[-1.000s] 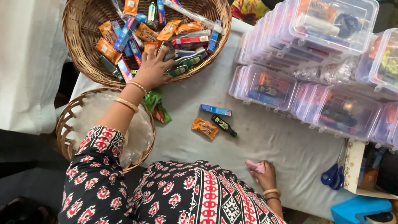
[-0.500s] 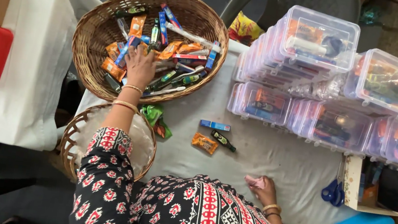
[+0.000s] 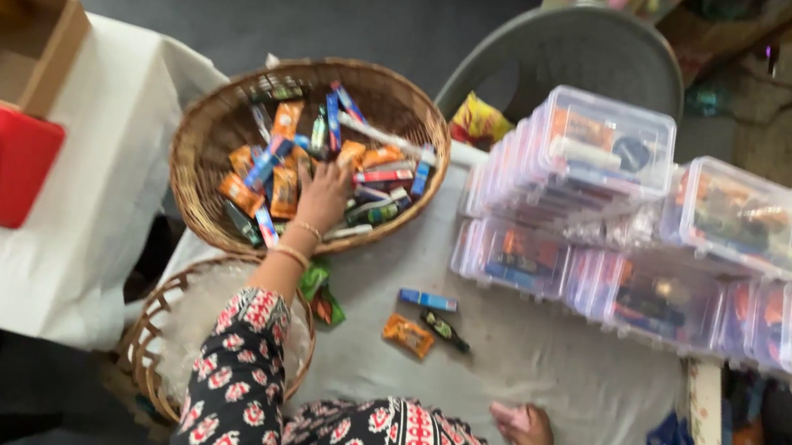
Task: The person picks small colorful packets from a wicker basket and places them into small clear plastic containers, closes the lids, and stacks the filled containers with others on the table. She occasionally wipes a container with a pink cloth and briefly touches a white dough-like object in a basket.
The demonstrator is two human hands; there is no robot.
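Outstretched, left hand point(image 3: 324, 196) spreads fingers among basket point(image 3: 207, 199) packets point(image 3: 281, 188); right hand point(image 3: 523, 430) rests loosely curled, empty.

A packing workplace: cloth-covered table point(image 3: 539, 371), stacked clear boxes point(image 3: 613, 179), basket of sachets point(image 3: 216, 130).

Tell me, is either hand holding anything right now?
Cannot tell. The left hand is among the packets in the basket; the right hand rests on the table.
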